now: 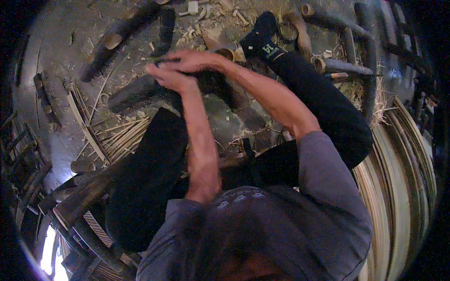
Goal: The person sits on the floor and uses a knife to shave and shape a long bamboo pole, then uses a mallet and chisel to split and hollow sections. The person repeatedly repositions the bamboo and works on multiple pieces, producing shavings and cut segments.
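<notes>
My left hand (pixel 172 80) and my right hand (pixel 190 61) are close together, beyond my knees and left of the middle. Both are slightly blurred, with their fingers bent inward. A small dark thing (pixel 167 61) shows between them, but its kind cannot be made out. Under and beside the hands lie dark rounded timbers (pixel 133 93). Just right of my right hand a cut bamboo tube (pixel 228 53) points its hollow end toward me, close to my right foot in a black sock (pixel 263 35).
Thin split bamboo strips (pixel 124 136) lie by my left leg. Long pale strips (pixel 389 187) curve along the right side. Shavings and offcuts (pixel 201 14) litter the floor ahead. Wooden frames with round poles (pixel 344 68) stand at upper right, and a dark log (pixel 117 40) lies at upper left.
</notes>
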Motion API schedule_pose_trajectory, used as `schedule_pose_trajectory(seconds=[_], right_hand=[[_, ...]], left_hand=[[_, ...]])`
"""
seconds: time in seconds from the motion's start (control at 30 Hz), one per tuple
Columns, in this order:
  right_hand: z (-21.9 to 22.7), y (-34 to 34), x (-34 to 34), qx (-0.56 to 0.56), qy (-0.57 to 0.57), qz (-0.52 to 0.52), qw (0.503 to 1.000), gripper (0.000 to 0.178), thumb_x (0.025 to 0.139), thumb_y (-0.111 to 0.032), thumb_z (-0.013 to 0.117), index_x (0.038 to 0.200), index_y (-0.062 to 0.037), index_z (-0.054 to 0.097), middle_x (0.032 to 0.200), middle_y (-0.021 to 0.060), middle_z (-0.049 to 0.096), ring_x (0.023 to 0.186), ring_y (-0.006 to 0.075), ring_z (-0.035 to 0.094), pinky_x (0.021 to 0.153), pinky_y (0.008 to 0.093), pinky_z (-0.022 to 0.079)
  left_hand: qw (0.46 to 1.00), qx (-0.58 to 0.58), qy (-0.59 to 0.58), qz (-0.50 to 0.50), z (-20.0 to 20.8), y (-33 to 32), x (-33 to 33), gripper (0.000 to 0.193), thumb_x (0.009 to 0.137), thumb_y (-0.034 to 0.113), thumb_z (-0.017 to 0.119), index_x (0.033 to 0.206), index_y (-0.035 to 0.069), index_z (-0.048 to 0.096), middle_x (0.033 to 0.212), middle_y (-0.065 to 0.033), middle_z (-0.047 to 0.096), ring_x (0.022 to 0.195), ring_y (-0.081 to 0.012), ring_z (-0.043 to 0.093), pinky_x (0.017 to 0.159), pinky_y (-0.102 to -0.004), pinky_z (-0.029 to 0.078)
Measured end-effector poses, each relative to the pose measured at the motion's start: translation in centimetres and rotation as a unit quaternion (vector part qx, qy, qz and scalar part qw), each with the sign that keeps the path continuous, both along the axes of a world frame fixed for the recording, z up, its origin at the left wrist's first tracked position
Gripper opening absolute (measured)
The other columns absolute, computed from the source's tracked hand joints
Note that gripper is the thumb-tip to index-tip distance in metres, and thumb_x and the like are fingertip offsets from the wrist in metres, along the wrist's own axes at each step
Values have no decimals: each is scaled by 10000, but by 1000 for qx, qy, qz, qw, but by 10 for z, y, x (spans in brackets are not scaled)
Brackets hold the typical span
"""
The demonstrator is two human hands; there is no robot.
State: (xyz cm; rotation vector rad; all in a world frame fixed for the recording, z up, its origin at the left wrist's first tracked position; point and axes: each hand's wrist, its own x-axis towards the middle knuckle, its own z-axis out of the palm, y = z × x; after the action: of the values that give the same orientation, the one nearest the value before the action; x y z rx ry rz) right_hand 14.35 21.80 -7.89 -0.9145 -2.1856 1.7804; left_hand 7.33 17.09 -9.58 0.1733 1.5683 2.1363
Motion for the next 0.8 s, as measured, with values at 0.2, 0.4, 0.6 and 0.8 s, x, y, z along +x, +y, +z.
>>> schedule_pose_trajectory(seconds=[0.2, 0.4, 0.6, 0.8], right_hand=[[7, 23, 23, 76, 177, -511, 837, 428, 940, -402, 501, 1123, -27, 593, 1044, 102, 641, 937, 203, 597, 836, 318, 464], [11, 30, 19, 102, 195, -551, 805, 404, 930, -376, 528, 1073, -4, 593, 983, 156, 640, 877, 252, 597, 800, 351, 458], [38, -1, 9, -64, 134, -303, 941, 504, 883, -418, 590, 1223, -47, 561, 1141, 130, 621, 1065, 233, 569, 952, 320, 422], [10, -20, 15, 2, -28, -51, 998, 575, 879, -441, 583, 1308, -68, 500, 1301, 154, 529, 1230, 254, 467, 1024, 338, 366]], left_hand=[[826, -12, 145, -545, 46, 107, 14, 373, 920, 305, 506, 1112, -6, 581, 1090, -91, 573, 986, -194, 537, 889, -313, 423], [868, -29, -69, -491, 52, 100, 19, 475, 906, 386, 589, 1238, 49, 536, 1116, -87, 598, 1015, -201, 566, 833, -359, 464], [970, -36, 136, -199, 42, 30, -3, 409, 928, 356, 510, 1140, 10, 559, 1092, -88, 576, 995, -186, 535, 885, -321, 421], [996, -39, -25, 70, 18, -23, 23, 446, 950, 417, 463, 1106, 2, 514, 1113, -85, 537, 1021, -198, 513, 913, -330, 404]])
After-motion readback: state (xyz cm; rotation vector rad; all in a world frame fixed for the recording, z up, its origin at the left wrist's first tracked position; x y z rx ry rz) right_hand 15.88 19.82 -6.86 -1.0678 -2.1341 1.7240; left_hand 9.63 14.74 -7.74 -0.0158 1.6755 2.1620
